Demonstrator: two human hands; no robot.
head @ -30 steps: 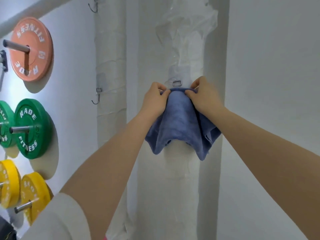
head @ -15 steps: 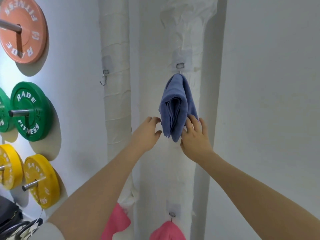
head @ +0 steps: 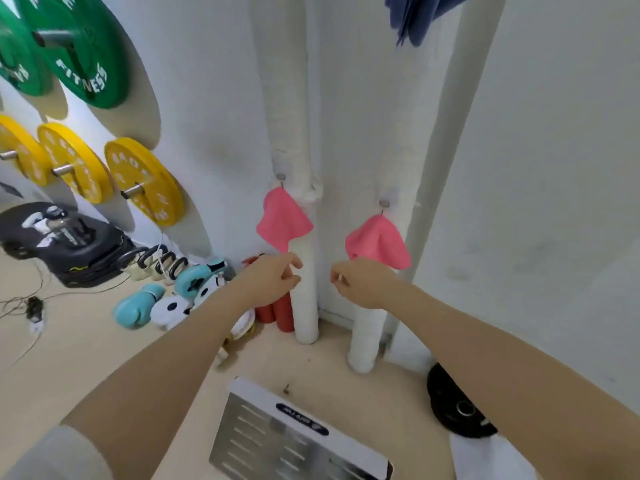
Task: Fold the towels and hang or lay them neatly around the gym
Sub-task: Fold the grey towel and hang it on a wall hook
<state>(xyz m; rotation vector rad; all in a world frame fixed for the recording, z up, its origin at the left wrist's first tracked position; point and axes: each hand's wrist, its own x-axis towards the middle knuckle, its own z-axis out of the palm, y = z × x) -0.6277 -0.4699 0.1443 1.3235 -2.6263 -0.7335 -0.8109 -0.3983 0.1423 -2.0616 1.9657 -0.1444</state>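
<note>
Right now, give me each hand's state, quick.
Left hand: empty, fingers loosely curled, below the left pink towel.
Right hand: empty, fingers loosely curled, beside the right pink towel.

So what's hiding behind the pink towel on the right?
The right pink towel hangs from a small hook on a white wrapped pipe. The pipe shows above and below it; the stretch behind the towel is covered, so nothing else can be seen there.

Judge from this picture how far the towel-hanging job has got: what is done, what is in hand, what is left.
Done: a blue towel and two pink towels hang on pipe hooks. In hand: nothing; left hand and right hand hover empty below the pink ones. Left: no loose towels show, perhaps tidying these.
</note>
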